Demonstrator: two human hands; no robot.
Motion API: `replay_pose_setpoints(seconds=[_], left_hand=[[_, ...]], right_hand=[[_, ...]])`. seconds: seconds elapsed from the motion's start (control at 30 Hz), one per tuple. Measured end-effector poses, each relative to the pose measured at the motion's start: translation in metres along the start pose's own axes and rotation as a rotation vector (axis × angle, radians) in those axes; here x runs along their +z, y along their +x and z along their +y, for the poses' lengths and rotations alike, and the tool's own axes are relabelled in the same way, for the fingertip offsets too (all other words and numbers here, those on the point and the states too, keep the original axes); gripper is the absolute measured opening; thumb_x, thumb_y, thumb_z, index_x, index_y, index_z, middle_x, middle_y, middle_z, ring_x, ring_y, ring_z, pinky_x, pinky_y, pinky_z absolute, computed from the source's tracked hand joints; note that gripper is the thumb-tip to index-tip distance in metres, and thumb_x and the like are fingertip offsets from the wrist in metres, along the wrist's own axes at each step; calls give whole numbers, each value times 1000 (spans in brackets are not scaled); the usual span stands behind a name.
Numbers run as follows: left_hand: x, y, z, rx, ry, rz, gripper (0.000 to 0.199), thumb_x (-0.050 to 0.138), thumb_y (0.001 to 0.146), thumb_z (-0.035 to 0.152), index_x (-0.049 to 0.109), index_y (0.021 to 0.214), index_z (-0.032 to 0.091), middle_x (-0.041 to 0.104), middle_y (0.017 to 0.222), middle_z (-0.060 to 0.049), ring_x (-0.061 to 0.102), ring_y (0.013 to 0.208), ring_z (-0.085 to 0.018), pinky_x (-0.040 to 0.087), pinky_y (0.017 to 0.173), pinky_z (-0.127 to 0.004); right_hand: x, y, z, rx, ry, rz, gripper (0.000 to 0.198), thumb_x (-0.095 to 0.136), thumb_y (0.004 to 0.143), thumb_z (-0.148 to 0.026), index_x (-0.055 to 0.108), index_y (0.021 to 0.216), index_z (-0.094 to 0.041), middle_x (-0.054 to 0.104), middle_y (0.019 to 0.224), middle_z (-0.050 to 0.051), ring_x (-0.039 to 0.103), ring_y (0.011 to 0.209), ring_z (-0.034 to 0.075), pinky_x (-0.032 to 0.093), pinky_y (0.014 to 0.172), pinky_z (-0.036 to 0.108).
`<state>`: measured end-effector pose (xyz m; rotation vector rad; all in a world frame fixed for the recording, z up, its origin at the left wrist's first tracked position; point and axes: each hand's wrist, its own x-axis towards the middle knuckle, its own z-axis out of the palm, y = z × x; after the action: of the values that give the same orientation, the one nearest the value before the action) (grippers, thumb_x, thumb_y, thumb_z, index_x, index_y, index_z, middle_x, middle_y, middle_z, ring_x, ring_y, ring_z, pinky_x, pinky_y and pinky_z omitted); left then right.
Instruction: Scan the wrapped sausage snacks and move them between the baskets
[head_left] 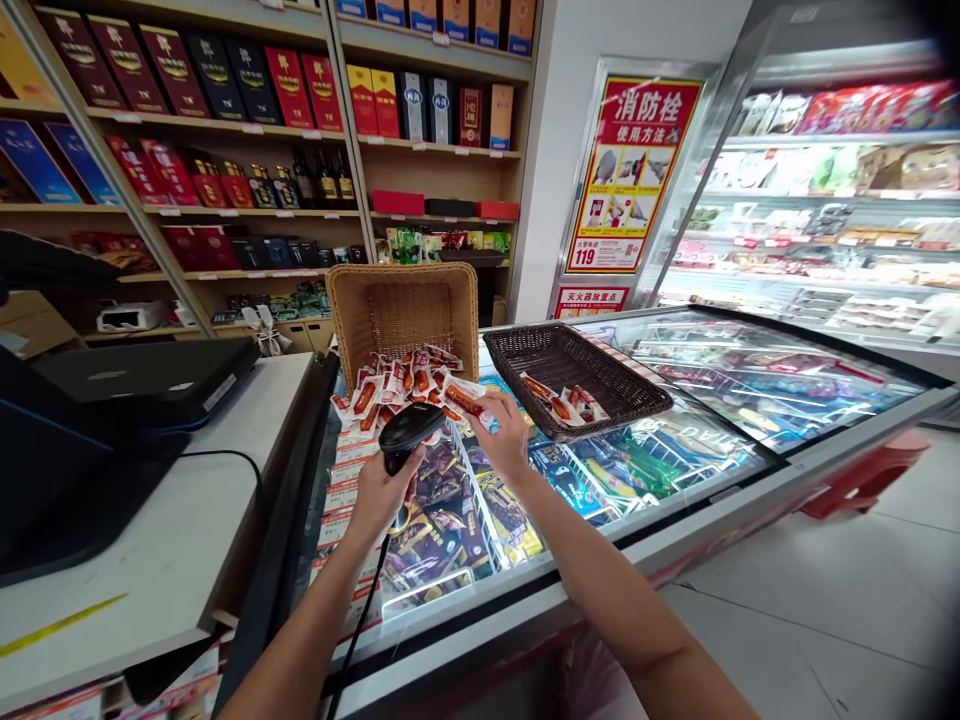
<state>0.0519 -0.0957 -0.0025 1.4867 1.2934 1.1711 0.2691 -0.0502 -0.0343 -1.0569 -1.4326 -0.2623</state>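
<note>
My left hand (384, 490) is wrapped round the handle of a black barcode scanner (411, 428), its cable hanging down past my wrist. In my right hand (504, 435) is a packaged sausage (463, 396), pinched by one end just right of the scanner's head. Behind both hands a tan wicker basket (405, 285) lies tipped on its side, with a heap of wrapped sausages (375, 388) at its mouth. To the right, a dark brown woven tray (630, 400) holds a few more wrapped sausages (559, 405) at its near left end.
Beneath everything is a glass-topped chest freezer (705, 490) with packaged goods inside. A white counter (172, 560) with a dark machine (142, 380) stands on the left. Shelves of boxed bottles (300, 90) line the back. A red stool (866, 475) is at the right.
</note>
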Motion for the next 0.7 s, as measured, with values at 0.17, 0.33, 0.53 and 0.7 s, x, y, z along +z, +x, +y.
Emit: replay_pose_setpoints(seconds=[0.17,0.33,0.53,0.7], left_hand=[[-2,-1,5,13,-44,41,56,81,69,71,53,60,23,55,46,0,47,40,-14,36,45,-27],[-11,5,3,12,-125,134,56,82,69,71,56,63,22,55,48,0,48,40,-14,37,42,-27],[-30,15,8,15,-256,385,55,86,65,67,58,72,20,56,53,3,48,41,-12,38,41,-26],[-50,23,15,-13,-443,625,54,89,61,58,55,79,20,55,56,6,46,42,-10,39,41,-25]], right_hand=[[-3,6,12,57,-75,-27,18,62,97,-28,75,110,-23,66,110,12,68,106,26,59,98,42],[-24,22,45,148,-246,138,22,53,98,-23,72,108,-20,63,109,14,65,102,27,57,93,43],[-43,26,52,196,-389,261,23,54,102,-31,72,109,-18,59,128,21,54,120,35,45,106,58],[-9,6,24,92,-374,36,24,53,103,-28,72,114,-18,63,129,18,54,121,33,45,105,53]])
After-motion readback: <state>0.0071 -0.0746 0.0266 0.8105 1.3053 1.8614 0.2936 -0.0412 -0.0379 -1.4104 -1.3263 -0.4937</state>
